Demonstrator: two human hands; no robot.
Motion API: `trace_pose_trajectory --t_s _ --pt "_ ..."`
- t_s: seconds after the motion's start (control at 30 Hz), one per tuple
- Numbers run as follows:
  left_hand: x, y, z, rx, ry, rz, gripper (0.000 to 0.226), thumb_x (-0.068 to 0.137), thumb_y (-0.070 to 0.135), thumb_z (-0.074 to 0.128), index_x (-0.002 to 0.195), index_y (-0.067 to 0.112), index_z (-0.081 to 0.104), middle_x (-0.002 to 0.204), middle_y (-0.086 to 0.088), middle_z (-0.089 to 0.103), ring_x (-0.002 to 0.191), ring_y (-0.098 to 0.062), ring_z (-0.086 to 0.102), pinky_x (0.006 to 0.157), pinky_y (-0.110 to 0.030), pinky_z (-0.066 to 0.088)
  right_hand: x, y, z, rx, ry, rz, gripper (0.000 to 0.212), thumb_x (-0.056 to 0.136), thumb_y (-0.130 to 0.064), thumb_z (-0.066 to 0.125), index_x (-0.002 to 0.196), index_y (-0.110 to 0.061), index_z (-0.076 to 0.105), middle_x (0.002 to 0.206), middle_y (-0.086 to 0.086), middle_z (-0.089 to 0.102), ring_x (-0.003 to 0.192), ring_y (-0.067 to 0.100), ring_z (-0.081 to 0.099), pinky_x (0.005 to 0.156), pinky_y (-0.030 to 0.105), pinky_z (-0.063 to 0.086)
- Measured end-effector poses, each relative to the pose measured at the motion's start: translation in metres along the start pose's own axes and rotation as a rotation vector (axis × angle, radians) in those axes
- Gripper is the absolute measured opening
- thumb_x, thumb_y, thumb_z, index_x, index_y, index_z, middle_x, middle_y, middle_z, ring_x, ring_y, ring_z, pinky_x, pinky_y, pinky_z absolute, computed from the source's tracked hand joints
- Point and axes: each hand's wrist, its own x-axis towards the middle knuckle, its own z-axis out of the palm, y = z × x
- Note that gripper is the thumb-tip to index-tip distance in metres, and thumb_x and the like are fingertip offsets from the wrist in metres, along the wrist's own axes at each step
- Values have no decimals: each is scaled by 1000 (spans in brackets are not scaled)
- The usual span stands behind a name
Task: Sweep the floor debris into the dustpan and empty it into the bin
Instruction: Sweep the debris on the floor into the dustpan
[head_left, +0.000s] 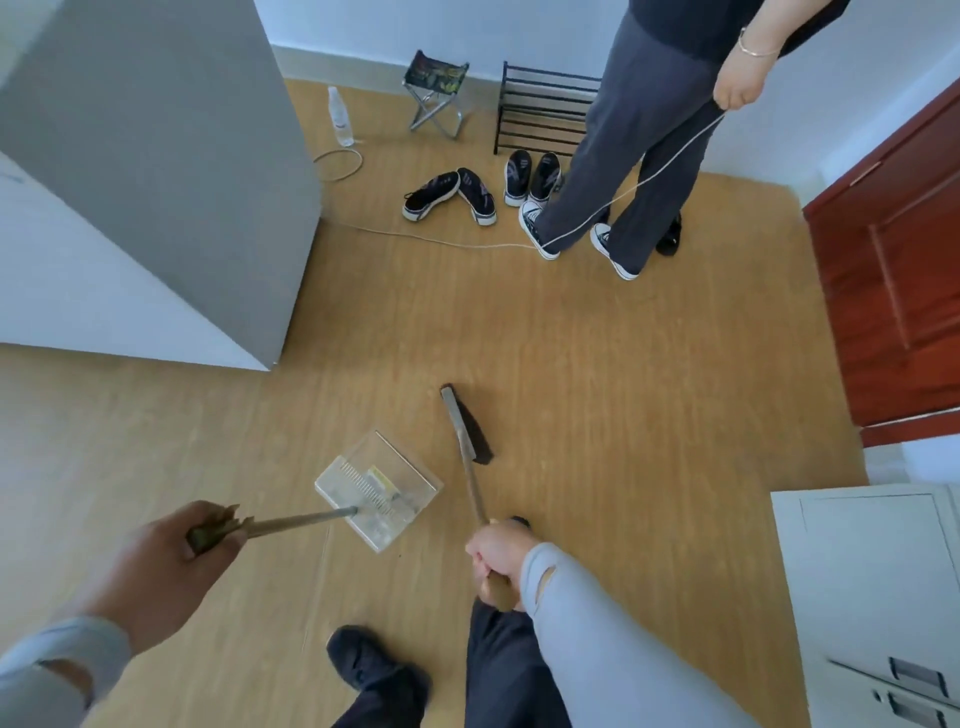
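Two hands busy, both gripping long handles. Left hand (171, 551) is wrapped round the dustpan handle, keeping the clear dustpan (378, 488) flat on the wood floor (623, 364), mouth apparently turned toward the broom so debris can be pushed in. Right hand (498, 553) is fisted on the broom (467, 431) shaft; dark bristles sit just right of the dustpan, near but apart. Debris too small to make out. No bin visible. Beyond the dustpan, a second person (639, 130) stands holding a white cord (649, 176), shoes (452, 195) beside.
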Motion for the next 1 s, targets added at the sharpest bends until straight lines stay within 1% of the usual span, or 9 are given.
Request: trace_pose_trajectory --t_s 0.07,0.23,0.47,0.63,0.7,0.77,0.87,0.9,1.0 --pt "-9 -24 -11 9 -8 -15 10 91 30 73 88 34 65 67 1 66 60 -23 63 59 -34 51 -2 6 -10 121 76 7 51 86 -6 55 133 -26 49 56 2 49 42 12 42 44 24 38" --pt "-6 -70 -28 -42 20 -36 17 89 25 77 83 35 64 66 3 64 60 -23 59 62 -37 51 -32 7 -63 111 262 -54 64 97 -4 48 154 -28 33 55 1 43 39 11 35 40 18 30" --pt "20 -97 -33 -19 56 -122 29 83 31 82 86 52 64 68 10 68 60 -21 64 56 -25 51 62 -118 -120 1 529 -54 11 93 -4 42 98 -9 51 50 6 41 32 15 40 43 20 33" --pt "36 -106 -35 -36 95 -145 34 80 25 84 92 52 65 76 17 70 64 -8 63 57 -22 49 109 -154 -29 -264 428 -70 26 98 -5 42 73 -5 48 68 9 52 61 20 50 60 28 44" --pt "34 -114 -37 -66 117 -146 28 79 35 83 93 52 66 78 18 71 68 -8 65 60 -23 50 109 -137 22 -295 360 -79 15 100 -7 42 97 -1 56 90 12 52 68 19 48 76 32 50" --pt "31 -126 -39 -148 111 -179 22 75 59 73 95 52 66 75 14 72 66 -14 67 59 -24 51 103 -110 63 -411 297 -62 38 99 -7 45 135 1 47 105 11 51 75 20 53 85 36 54" --pt "25 -148 -40 -199 138 -191 24 72 61 71 94 53 66 74 10 72 63 -23 67 61 -24 52 66 -90 91 -424 229 29 61 97 -8 51 153 -10 27 121 8 61 103 27 66 96 37 54" --pt "23 -147 -44 -209 134 -192 21 74 57 73 94 52 66 73 10 72 62 -23 66 62 -24 51 51 -91 91 -390 205 58 66 96 -7 51 155 -14 23 120 10 64 103 27 68 92 36 55" --pt "23 -148 -50 -172 126 -226 20 84 31 82 84 44 66 68 9 71 56 -23 62 52 -18 45 15 -88 85 -360 85 -10 67 96 -7 43 159 -23 24 70 7 53 50 17 52 51 30 49"
